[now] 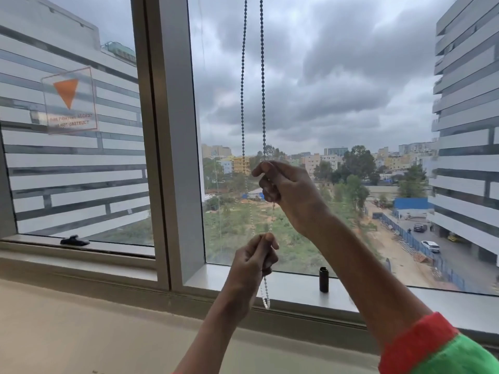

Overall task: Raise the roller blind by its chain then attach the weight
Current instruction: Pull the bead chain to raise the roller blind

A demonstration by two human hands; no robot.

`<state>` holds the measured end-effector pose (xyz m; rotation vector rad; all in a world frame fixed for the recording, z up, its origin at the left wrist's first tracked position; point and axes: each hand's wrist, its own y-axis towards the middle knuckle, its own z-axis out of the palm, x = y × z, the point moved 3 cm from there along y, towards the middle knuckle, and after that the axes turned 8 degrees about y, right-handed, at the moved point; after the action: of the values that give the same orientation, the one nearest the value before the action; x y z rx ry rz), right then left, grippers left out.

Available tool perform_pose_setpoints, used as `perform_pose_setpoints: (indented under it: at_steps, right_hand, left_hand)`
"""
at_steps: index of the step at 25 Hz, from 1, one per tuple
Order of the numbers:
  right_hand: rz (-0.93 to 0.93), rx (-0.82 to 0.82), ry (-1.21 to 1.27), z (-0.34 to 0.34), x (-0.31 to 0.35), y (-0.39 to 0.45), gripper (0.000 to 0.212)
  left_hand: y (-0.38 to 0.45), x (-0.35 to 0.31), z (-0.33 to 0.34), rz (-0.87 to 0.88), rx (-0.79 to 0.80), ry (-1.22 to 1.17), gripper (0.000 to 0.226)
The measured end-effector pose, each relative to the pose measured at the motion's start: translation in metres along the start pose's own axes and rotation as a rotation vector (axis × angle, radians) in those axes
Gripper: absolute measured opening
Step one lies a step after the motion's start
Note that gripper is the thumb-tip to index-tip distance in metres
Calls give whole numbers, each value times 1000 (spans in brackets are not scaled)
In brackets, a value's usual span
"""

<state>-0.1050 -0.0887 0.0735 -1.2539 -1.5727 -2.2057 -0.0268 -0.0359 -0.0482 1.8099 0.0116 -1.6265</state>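
A beaded blind chain [262, 76] hangs in two strands in front of the window glass. My right hand [283, 190] grips the right strand at about mid-height. Below it, my left hand [255, 261] pinches the same chain, and the bottom loop [266, 299] dangles under my fingers just above the sill. The weight, a small black cylinder [324, 279], stands upright on the window sill to the right of my left hand, untouched. The blind itself is out of view above the frame.
A wide grey window post [172, 130] stands left of the chain. A black window latch [74, 241] sits on the left pane's lower frame. The white sill [297, 288] runs along the bottom, with a beige ledge [81, 325] in front.
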Motion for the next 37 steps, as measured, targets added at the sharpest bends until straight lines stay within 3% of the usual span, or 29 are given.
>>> perform_pose_setpoints:
  at_steps: [5,11,16,19,26,37]
  right_hand:
    - [-120,-29,10,4,-11,-17,24]
    - [-99,-35,67,-3,-28,-38,22]
    - [-95,-1,88,9,-29,-37,27]
    - [-95,-10,101,15,-32,-38,28]
    - [-110,-33,91,10,-37,-42,26]
    - [115,-50,-8,-30,-124,-101,27]
  left_hand:
    - [19,-20,-13,-90,80,27,33]
    - [47,-78,-31,31,-74,112,35]
    - [62,-138,-10,142,22,-160,35]
    - [67,-157,1,187,48,-196,33]
    - [68,-148,10,238,-54,-217,25]
    - [46,-90,13,109,-96,-184,30]
